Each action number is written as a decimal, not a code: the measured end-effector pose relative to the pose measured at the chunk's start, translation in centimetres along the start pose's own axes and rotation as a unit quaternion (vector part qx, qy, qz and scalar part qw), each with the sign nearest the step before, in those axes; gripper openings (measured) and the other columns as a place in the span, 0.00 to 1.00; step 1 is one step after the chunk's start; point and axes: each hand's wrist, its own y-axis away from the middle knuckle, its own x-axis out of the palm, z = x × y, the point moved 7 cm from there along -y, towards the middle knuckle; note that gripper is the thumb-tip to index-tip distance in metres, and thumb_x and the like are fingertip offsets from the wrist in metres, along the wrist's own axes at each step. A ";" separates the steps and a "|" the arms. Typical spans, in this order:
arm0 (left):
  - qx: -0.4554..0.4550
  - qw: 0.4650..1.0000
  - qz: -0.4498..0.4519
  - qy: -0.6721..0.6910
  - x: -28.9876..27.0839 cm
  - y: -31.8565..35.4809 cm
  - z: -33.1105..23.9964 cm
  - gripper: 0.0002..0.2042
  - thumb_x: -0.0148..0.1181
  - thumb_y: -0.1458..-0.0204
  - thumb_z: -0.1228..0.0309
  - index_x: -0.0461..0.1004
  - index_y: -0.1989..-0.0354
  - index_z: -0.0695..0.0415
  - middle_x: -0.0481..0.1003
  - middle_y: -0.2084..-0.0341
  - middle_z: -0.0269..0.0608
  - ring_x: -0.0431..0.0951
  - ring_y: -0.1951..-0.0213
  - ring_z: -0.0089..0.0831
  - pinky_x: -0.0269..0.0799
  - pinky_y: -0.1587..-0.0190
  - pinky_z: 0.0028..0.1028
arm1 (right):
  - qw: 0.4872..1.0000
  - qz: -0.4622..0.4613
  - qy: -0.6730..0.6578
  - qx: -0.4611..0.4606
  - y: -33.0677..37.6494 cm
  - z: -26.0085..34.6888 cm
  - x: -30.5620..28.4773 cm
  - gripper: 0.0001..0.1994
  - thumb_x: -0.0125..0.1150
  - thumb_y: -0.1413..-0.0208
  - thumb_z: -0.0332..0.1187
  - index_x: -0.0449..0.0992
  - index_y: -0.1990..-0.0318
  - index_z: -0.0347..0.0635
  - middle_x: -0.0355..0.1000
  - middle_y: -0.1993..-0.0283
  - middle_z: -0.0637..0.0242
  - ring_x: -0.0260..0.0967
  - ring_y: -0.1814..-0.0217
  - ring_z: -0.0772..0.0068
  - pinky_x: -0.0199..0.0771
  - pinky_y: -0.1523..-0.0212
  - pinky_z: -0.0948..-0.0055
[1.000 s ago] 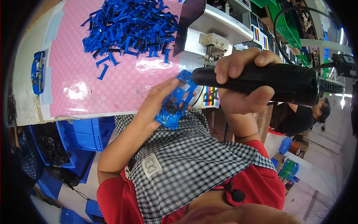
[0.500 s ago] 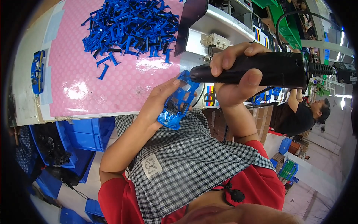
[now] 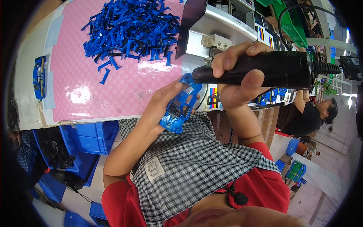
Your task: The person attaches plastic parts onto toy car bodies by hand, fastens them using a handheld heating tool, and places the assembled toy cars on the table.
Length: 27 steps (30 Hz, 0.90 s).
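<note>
My left hand (image 3: 160, 104) is closed round the lower left side of a blue toy car body (image 3: 176, 113), tilted, with cut-out windows and black parts inside. In my right hand (image 3: 242, 72) lies a thick black electric screwdriver (image 3: 280, 70), gripped with the fingers over it and the thumb below. Its ribbed nose meets the upper end of the car body; the bit itself is hidden. A black cable (image 3: 327, 69) leaves the tool's back end. Both things are held in the air just off the table's front edge.
A heap of small blue and black plastic parts (image 3: 128, 30) covers the back of the pink mat (image 3: 124, 90). Another blue car body (image 3: 39, 77) lies at the table's left edge. A metal fixture (image 3: 217, 41) stands at right, blue bins (image 3: 85, 138) below left. A co-worker (image 3: 306, 117) sits far right.
Both hands keep their grip, and the screwdriver's nose stays against the car body. The view has shifted slightly; little else differs.
</note>
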 end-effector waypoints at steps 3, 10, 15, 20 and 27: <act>-0.001 1.000 -0.005 -0.010 0.0 0.0 0.0 0.22 0.48 0.41 0.62 0.63 0.43 0.65 0.76 0.62 0.48 0.78 0.64 0.26 0.76 0.66 0.22 | 1.000 -0.002 -0.016 0.000 0.1 -0.1 -0.2 0.25 0.56 0.46 0.54 0.57 0.57 0.43 0.61 0.74 0.62 0.61 0.80 0.73 0.68 0.77 0.74; -0.011 1.000 -0.006 -0.015 0.0 -0.1 0.2 0.22 0.49 0.41 0.61 0.63 0.43 0.65 0.76 0.62 0.50 0.78 0.66 0.27 0.76 0.66 0.23 | 1.000 0.006 -0.018 0.000 0.3 -0.3 -0.7 0.25 0.57 0.46 0.53 0.57 0.57 0.43 0.61 0.74 0.61 0.62 0.79 0.71 0.69 0.76 0.74; -0.012 1.000 -0.010 -0.009 0.1 -0.1 0.4 0.22 0.48 0.41 0.61 0.63 0.43 0.65 0.76 0.63 0.51 0.78 0.66 0.27 0.77 0.67 0.24 | 0.999 0.022 -0.032 0.001 0.5 -0.5 -0.8 0.24 0.56 0.45 0.52 0.56 0.56 0.43 0.62 0.73 0.61 0.63 0.79 0.71 0.69 0.76 0.74; -0.019 1.000 -0.004 -0.018 -0.4 -0.5 0.7 0.22 0.48 0.40 0.60 0.64 0.44 0.65 0.76 0.64 0.49 0.78 0.68 0.26 0.76 0.69 0.23 | 0.996 0.035 -0.086 0.007 0.4 -1.2 -0.6 0.23 0.57 0.45 0.50 0.56 0.58 0.43 0.62 0.75 0.61 0.62 0.81 0.73 0.68 0.77 0.75; -0.012 0.998 -0.035 -0.045 -1.2 -0.4 -0.3 0.21 0.50 0.41 0.62 0.66 0.46 0.64 0.76 0.68 0.42 0.77 0.72 0.23 0.74 0.72 0.20 | 0.964 0.130 -0.215 0.086 -1.0 -3.6 2.1 0.27 0.65 0.52 0.52 0.58 0.60 0.41 0.62 0.78 0.63 0.60 0.83 0.75 0.65 0.82 0.76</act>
